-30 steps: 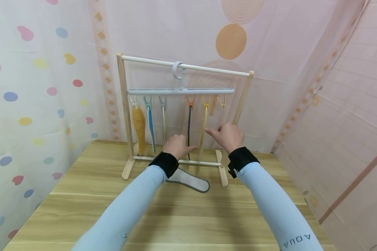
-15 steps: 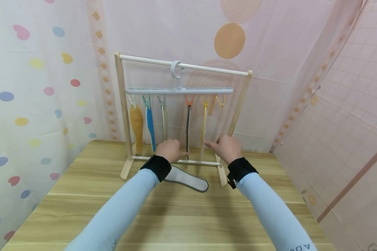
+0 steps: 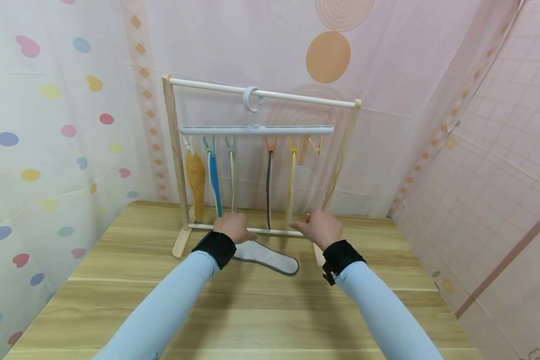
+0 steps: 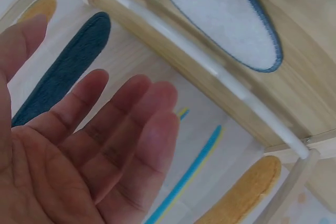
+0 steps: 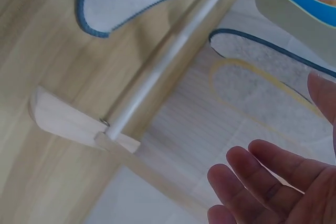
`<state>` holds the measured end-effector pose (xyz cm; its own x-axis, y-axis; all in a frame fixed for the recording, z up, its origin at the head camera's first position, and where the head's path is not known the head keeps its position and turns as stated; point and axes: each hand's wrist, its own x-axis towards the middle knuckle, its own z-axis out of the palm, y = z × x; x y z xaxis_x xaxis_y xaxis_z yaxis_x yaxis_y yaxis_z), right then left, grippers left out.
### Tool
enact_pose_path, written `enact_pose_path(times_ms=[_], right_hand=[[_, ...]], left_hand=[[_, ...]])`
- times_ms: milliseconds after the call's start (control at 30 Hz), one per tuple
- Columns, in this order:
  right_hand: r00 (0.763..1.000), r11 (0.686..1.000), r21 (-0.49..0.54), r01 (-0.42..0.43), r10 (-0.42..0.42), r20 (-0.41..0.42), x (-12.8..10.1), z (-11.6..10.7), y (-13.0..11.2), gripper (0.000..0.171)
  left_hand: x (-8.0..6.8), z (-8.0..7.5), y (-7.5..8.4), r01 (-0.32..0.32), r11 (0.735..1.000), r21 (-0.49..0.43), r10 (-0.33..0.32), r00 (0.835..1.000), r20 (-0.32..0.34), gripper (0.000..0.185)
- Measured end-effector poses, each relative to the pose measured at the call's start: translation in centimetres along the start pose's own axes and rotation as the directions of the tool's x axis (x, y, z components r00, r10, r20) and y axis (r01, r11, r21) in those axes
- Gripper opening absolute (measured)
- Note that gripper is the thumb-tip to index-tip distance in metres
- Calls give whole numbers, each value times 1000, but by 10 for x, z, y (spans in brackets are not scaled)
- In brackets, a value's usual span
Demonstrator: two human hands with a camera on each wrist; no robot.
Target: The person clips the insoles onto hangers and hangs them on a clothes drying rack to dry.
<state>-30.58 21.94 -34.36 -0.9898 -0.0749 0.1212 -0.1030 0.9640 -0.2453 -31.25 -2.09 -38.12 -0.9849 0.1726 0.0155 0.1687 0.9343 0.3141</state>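
Observation:
My left hand (image 3: 233, 227) is by the rack's lower rail, its fingers loosely bent and holding nothing in the left wrist view. My right hand (image 3: 321, 228) hovers near the rack's right leg, fingers apart with nothing between them. Behind the hands, insoles hang from clips: a mustard one (image 3: 196, 180), a blue one (image 3: 214, 182), a pale one (image 3: 233, 180), a dark-edged one (image 3: 269, 190) and a yellow-edged one (image 3: 291, 185). Between the hands, a grey insole (image 3: 270, 256) with a dark edge lies on the table, its left end partly hidden by my left hand.
A wooden rack (image 3: 173, 160) with white rails stands on the wood-grain table (image 3: 270, 320). From its top rail hangs a light blue clip hanger (image 3: 292, 130); its rightmost clip (image 3: 316, 145) holds nothing. A patterned curtain (image 3: 94, 165) lies behind.
Both hands have come down toward the lower rail. The left hand has also shifted left, widening the gap between the hands and uncovering more of the grey insole.

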Motion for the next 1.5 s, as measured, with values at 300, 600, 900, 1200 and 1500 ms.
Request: enact_pose_path(times_ms=[300,600,900,1200,1500], right_hand=[[998,997,-80,14,-9,56,-2,22,2,57],[998,989,-143,39,-31,54,-8,38,-4,67],[996,991,-117,66,-58,68,-13,49,-9,69],[992,996,-76,41,-32,120,-17,60,-12,62],[994,998,-52,46,-41,101,-14,81,-11,62]], left_hand=[[-9,8,-6,23,1000,-8,-23,1000,22,39],[-12,18,-16,38,999,24,-39,998,50,53],[-8,35,-28,32,999,31,-33,998,48,34],[-11,49,-39,25,1000,15,-26,999,30,36],[-11,53,-43,45,999,29,-46,998,43,40]])
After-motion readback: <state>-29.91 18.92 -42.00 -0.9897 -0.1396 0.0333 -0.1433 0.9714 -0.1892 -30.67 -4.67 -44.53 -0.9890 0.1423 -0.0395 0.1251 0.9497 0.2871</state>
